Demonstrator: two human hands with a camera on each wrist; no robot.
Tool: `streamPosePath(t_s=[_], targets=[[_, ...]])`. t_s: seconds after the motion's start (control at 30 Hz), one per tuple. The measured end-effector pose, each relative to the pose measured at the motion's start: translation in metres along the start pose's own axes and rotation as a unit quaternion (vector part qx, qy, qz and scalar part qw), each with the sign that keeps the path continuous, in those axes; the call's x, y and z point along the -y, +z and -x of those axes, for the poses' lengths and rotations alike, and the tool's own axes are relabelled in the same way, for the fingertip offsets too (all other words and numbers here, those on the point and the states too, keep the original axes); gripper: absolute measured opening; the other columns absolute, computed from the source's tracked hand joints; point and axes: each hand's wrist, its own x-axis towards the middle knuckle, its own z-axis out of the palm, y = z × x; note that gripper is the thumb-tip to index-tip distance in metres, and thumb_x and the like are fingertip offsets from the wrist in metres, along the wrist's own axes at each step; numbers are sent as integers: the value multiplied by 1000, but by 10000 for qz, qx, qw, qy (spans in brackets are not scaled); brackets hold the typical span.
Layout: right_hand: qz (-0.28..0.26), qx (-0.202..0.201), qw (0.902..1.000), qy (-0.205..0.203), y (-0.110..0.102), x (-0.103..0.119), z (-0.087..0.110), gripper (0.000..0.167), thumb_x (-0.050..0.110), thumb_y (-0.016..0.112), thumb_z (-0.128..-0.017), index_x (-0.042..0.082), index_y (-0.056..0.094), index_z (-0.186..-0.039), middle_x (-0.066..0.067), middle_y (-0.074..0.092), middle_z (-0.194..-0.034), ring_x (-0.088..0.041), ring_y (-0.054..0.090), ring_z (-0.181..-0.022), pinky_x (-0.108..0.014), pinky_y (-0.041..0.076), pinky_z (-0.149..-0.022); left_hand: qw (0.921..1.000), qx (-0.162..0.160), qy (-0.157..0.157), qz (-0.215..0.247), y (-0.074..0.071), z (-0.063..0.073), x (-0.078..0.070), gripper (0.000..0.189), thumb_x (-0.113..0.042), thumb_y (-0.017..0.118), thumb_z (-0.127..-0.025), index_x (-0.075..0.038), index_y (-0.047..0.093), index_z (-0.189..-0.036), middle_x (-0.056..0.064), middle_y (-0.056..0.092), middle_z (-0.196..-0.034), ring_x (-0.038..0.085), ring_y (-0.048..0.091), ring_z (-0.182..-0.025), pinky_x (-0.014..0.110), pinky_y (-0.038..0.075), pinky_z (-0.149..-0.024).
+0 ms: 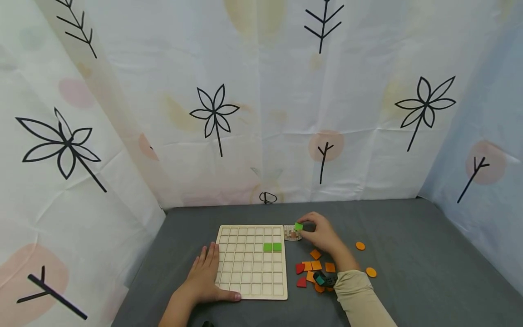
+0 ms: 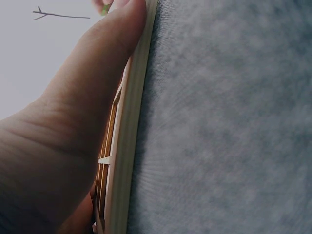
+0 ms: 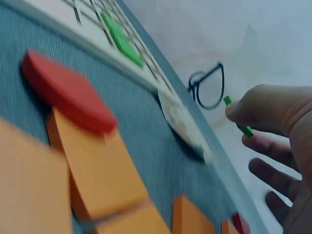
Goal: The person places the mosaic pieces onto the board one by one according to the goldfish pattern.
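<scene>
A: Position of the green tile (image 1: 298, 226)?

B: Raised off the desk (image 1: 408, 277), near the far right corner of the board (image 1: 247, 277), by a small card (image 1: 292, 235).

A: State of the right hand (image 1: 322, 235)?

B: Thumb and finger clamped on the tile, other fingers apart; probably a light pinch suited to so thin a piece.

A: Left hand (image 1: 204, 279)?

B: Spread along the board's left edge, thumb at the near edge; presumably bracing against sliding.

A: Edges and room?

B: Two green tiles (image 1: 277, 247) side by side toward the board's right edge, bare cells around; red pieces (image 1: 300, 269) and orange tiles (image 1: 316, 265) crowded beyond; broader room toward the desk's right edge, past two orange discs (image 1: 371, 272).
</scene>
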Motion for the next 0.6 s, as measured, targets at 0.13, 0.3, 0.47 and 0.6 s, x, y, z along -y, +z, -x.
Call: streamPosePath(t_s=[0.13, 0.3, 0.47, 0.6], targets=[[-229, 167, 9995, -127, 11, 12, -3, 23, 13, 81, -95, 12, 78, -118, -10, 67, -130, -38, 61, -127, -61, 53, -103, 10000, 8, 11, 17, -2, 0, -2, 165, -90, 83, -57, 2, 4, -170, 24, -1, -178, 49, -1, -165, 70, 10, -130], [-29, 221, 9996, -182, 33, 25, -6, 21, 14, 83, -93, 16, 79, -114, -5, 68, -127, -30, 61, -122, -54, 54, -98, 10000, 1, 40, -26, -2, -1, -4, 167, -92, 82, -56, 3, 5, -169, 24, 0, -178, 48, -1, -165, 69, 11, -130], [380, 352, 9985, -198, 55, 38, -6, 21, 21, 84, -92, 21, 80, -113, -3, 68, -130, -28, 59, -119, -53, 50, -96, 10000, 1, 4, -17, -1, 0, -4, 166, -90, 84, -56, 4, 5, -169, 25, 1, -178, 49, 0, -165, 69, 11, -130], [563, 535, 9965, -324, 66, 42, -6, 20, 23, 82, -94, 19, 80, -113, -9, 67, -133, -34, 59, -123, -59, 50, -100, 10000, -23, -6, -20, -1, -1, -4, 166, -90, 84, -56, 4, 5, -169, 26, 2, -177, 49, 0, -164, 70, 12, -130]])
